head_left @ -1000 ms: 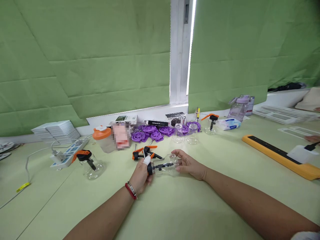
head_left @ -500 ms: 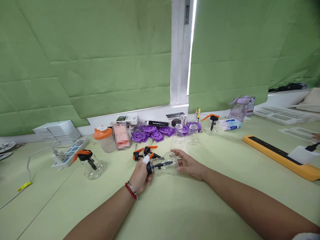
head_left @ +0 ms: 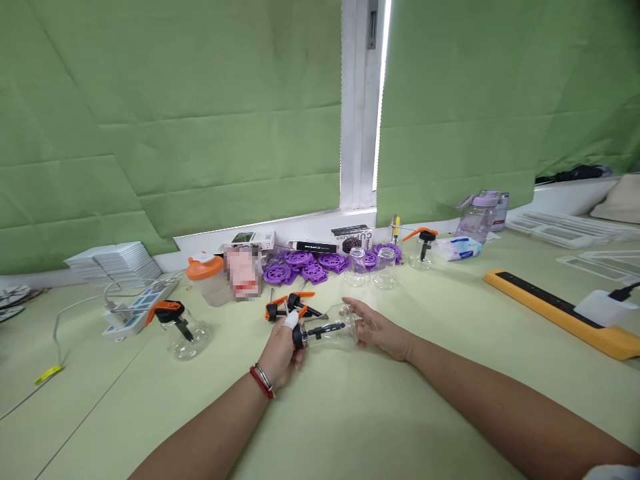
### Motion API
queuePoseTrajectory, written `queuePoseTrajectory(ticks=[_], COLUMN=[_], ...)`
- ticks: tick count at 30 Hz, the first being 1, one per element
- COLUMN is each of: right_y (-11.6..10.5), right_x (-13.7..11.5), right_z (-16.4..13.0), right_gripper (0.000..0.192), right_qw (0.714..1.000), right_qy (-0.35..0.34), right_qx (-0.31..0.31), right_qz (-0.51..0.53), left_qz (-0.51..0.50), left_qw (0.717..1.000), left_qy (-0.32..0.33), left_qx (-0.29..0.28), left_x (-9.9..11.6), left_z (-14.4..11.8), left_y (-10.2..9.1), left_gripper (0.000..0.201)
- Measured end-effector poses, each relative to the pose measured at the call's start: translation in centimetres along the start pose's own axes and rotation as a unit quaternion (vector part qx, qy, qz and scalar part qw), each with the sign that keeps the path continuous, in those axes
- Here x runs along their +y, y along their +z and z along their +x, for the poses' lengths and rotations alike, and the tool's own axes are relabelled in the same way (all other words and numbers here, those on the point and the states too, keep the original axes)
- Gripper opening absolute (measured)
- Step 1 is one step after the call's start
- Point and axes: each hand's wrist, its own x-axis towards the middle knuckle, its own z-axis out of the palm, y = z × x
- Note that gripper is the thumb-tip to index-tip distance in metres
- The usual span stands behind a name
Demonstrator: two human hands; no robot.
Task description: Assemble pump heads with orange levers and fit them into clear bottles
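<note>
A clear plastic bottle [head_left: 336, 329] lies on its side over the pale green table [head_left: 350, 413], held between both hands. My left hand [head_left: 283, 352], with a white wrap on one fingertip and a red bracelet at the wrist, grips the black spray head [head_left: 300, 335] at the bottle's neck. My right hand [head_left: 381, 329] cups the bottle's base. Just behind lie two loose orange-and-black spray heads [head_left: 290, 306].
A finished spray bottle [head_left: 181, 328] stands at left near a power strip [head_left: 136, 307] and a stack of white cards [head_left: 114, 261]. Purple discs [head_left: 305, 265], empty clear bottles [head_left: 371, 269], an orange-lidded jar [head_left: 206, 277] and boxes line the wall. A yellow-orange bar [head_left: 560, 312] lies at right.
Both hands and the bottle stay nearly in place. A co-worker's hand seen at the far right edge earlier is gone from view.
</note>
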Motion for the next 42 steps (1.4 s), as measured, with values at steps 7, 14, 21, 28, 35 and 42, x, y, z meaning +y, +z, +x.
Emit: queuePoseTrajectory(ticks=[7,14,21,28,35,42], right_y=[0.15,0.33,0.01,0.13,0.27,0.20], right_x=[-0.27,-0.53,-0.11,-0.11,-0.29,-0.25], right_z=[0.07,0.03,-0.16,0.22,-0.28,0.05], right_gripper=[0.067,0.065,0.079,0.058,0.081,0.068], right_qw=[0.999,0.999,1.000,0.998,1.000,0.999], right_qy=[0.026,0.022,-0.002,0.042,-0.014,0.047], right_qx=[-0.009,-0.010,-0.012,0.001,-0.006,-0.002], right_qz=[0.018,-0.028,-0.009,-0.036,-0.026,0.025], left_qz=[0.003,0.000,0.000,0.012,-0.001,0.025], left_qw=[1.000,1.000,1.000,1.000,1.000,1.000], left_qy=[0.005,0.001,-0.002,0.013,0.004,0.013], left_qx=[-0.001,-0.002,0.001,-0.007,0.003,0.006], left_x=[-0.24,-0.12,-0.14,-0.10,-0.24,-0.21], left_z=[0.07,0.03,0.16,-0.03,0.24,-0.05], left_y=[-0.03,0.01,-0.09,0.04,-0.20,0.14], left_gripper=[0.039,0.038,0.038,0.039,0.038,0.039])
